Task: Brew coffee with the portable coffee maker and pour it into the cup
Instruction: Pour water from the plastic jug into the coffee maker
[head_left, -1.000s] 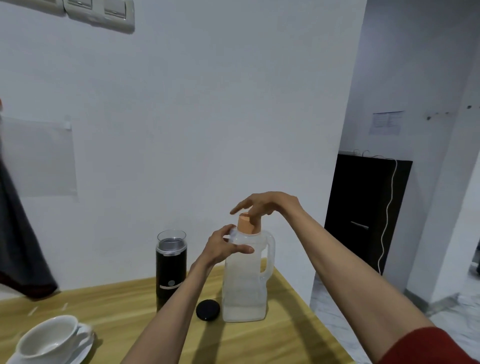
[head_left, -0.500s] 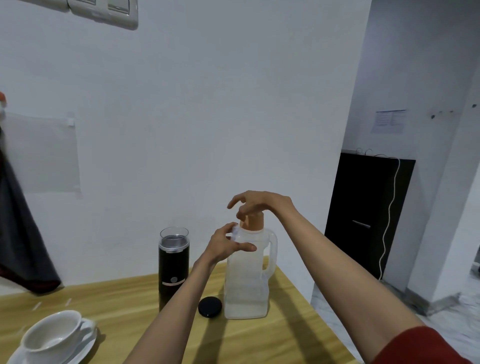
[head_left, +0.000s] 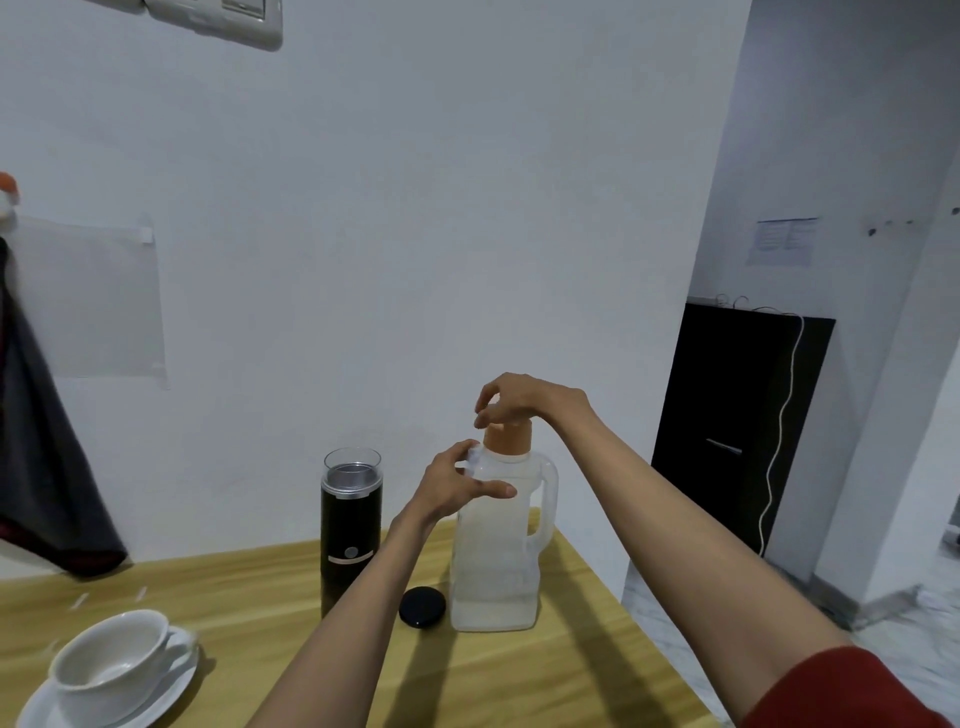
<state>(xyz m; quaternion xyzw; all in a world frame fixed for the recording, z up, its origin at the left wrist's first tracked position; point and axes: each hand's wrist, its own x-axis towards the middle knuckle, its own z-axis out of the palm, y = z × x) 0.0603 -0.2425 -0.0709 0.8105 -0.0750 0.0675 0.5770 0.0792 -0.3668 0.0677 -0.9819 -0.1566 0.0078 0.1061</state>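
Observation:
A translucent plastic water jug (head_left: 493, 566) with a side handle stands on the wooden table (head_left: 571, 665), a little liquid at its bottom. My left hand (head_left: 457, 486) grips the jug's shoulder. My right hand (head_left: 519, 402) comes down from above, its curled fingers on the orange cap (head_left: 509, 439). Left of the jug stands the black portable coffee maker (head_left: 351, 525), uncovered, with a clear rim on top. Its round black lid (head_left: 422, 606) lies flat between the two. A white cup (head_left: 111, 667) sits on a saucer at the front left.
The table's right edge (head_left: 628, 613) drops off close behind the jug, with tiled floor beyond. A dark cloth (head_left: 47, 467) hangs at the left wall. A black cabinet (head_left: 737, 436) with a white cable stands in the doorway at the right.
My right hand's fingers, spread over the orange cap before, have curled down onto it. The left hand has stayed on the jug's shoulder. The view has shifted slightly.

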